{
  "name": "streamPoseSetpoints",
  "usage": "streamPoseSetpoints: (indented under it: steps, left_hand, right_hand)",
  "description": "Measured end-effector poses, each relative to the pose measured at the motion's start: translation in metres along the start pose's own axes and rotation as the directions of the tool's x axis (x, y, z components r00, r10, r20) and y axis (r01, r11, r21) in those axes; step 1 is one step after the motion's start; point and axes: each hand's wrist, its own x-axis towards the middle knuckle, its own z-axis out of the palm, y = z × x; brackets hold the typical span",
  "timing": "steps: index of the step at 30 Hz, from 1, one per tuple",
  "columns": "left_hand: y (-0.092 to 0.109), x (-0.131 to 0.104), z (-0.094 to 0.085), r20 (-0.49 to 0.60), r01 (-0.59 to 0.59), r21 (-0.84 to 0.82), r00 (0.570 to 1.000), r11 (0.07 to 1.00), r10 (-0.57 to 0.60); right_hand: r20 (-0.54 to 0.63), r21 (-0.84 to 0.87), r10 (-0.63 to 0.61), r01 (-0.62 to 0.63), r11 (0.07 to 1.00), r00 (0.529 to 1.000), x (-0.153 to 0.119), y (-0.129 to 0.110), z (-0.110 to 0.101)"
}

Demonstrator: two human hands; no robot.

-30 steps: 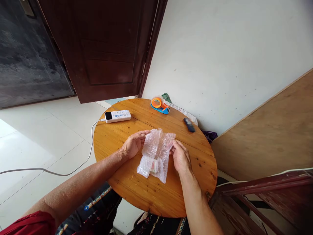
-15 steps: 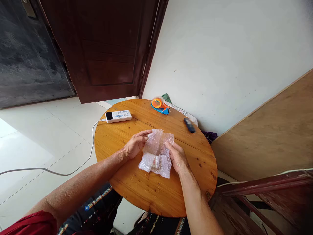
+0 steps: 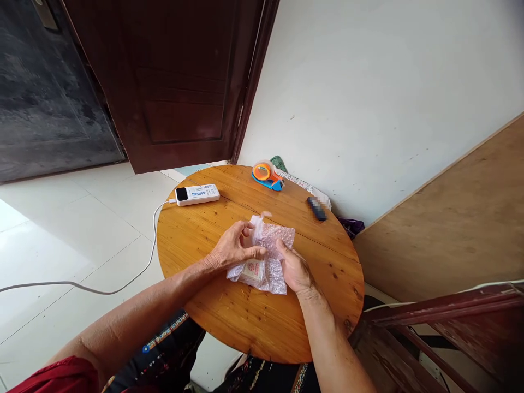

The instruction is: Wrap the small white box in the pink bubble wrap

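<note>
A sheet of clear bubble wrap (image 3: 278, 236) lies folded on the round wooden table in front of me. In its lower left part sits a small pale box (image 3: 253, 269) with red print, seen partly through the wrap. My left hand (image 3: 234, 245) grips the wrap's upper left edge with curled fingers, its thumb stretched across above the box. On the other side, my right hand (image 3: 295, 270) pinches the wrap's right edge, thumb on top and fingers hidden beneath. A strip of tape or film (image 3: 266, 214) sticks up at the wrap's top edge.
On the round table (image 3: 327, 305) stand a white power bank (image 3: 198, 194) with a cable (image 3: 154, 240), an orange and blue tape dispenser (image 3: 267, 176) and a dark blurred object (image 3: 316, 209). A white wall (image 3: 368, 109) rises behind.
My left hand has moved right and down over the wrap, its thumb now across it. The wrap's left flap is folded inward and more of the box shows.
</note>
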Motion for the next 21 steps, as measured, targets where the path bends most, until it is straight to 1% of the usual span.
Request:
streamPoseSetpoints:
  steps: [1,2,3,4,6,7,9,10,12,15,17,18,19,20,21]
  left_hand:
    - [0.000,0.000,0.002,0.011,0.023,-0.023,1.000,0.999,-0.023]
    - [0.000,0.001,0.003,0.030,0.061,-0.085,0.998,0.995,-0.058]
    - [0.000,0.002,0.003,0.060,0.110,-0.182,0.993,0.977,-0.101]
    - [0.000,0.004,0.002,0.091,0.163,-0.299,0.986,0.940,-0.142]
    - [0.000,0.008,-0.002,0.126,0.258,-0.516,0.966,0.817,-0.225]
    - [0.000,0.011,-0.006,0.115,0.289,-0.589,0.954,0.754,-0.276]
    - [0.000,0.016,-0.013,0.056,0.317,-0.663,0.924,0.678,-0.378]
    - [0.000,0.019,-0.016,0.032,0.324,-0.671,0.912,0.667,-0.410]
    - [-0.001,0.021,-0.019,-0.010,0.318,-0.667,0.901,0.674,-0.435]
    - [0.001,0.019,-0.021,-0.090,0.260,-0.641,0.909,0.723,-0.407]
    - [0.002,0.015,-0.022,-0.166,0.211,-0.583,0.914,0.785,-0.369]
    - [0.002,0.013,-0.023,-0.202,0.190,-0.514,0.921,0.837,-0.334]
    - [0.002,0.011,-0.024,-0.226,0.175,-0.409,0.931,0.896,-0.285]
    - [0.002,0.009,-0.025,-0.230,0.165,-0.268,0.946,0.949,-0.229]
    - [0.001,0.008,-0.025,-0.217,0.158,-0.099,0.960,0.983,-0.176]
  right_hand:
    - [0.026,0.001,0.013,-0.013,1.000,1.000,-0.001,0.000,0.003]
    - [0.033,0.007,0.017,-0.017,1.000,0.999,-0.001,-0.001,0.005]
    - [0.021,0.022,0.014,-0.015,1.000,1.000,-0.001,-0.001,0.005]
    - [-0.005,0.044,0.009,-0.009,0.999,1.000,0.000,-0.002,0.005]
    - [-0.090,0.092,0.020,-0.012,0.996,0.996,0.004,-0.003,0.000]
    - [-0.150,0.108,0.032,-0.016,0.994,0.988,0.007,-0.003,-0.004]
    - [-0.270,0.092,0.045,-0.020,0.996,0.962,0.011,-0.003,-0.011]
    - [-0.318,0.063,0.038,-0.019,0.998,0.947,0.013,-0.003,-0.014]
    - [-0.373,-0.010,-0.010,0.006,1.000,0.928,0.014,-0.003,-0.019]
    - [-0.370,-0.156,-0.138,0.085,0.984,0.919,0.012,-0.004,-0.022]
    - [-0.355,-0.277,-0.183,0.084,0.957,0.917,0.010,-0.006,-0.024]
    - [-0.349,-0.332,-0.183,0.061,0.941,0.919,0.008,-0.007,-0.026]
    - [-0.344,-0.378,-0.176,0.035,0.925,0.922,0.007,-0.007,-0.027]
    - [-0.337,-0.414,-0.166,0.013,0.910,0.927,0.006,-0.007,-0.029]
    - [-0.326,-0.447,-0.163,0.000,0.895,0.931,0.006,-0.007,-0.031]
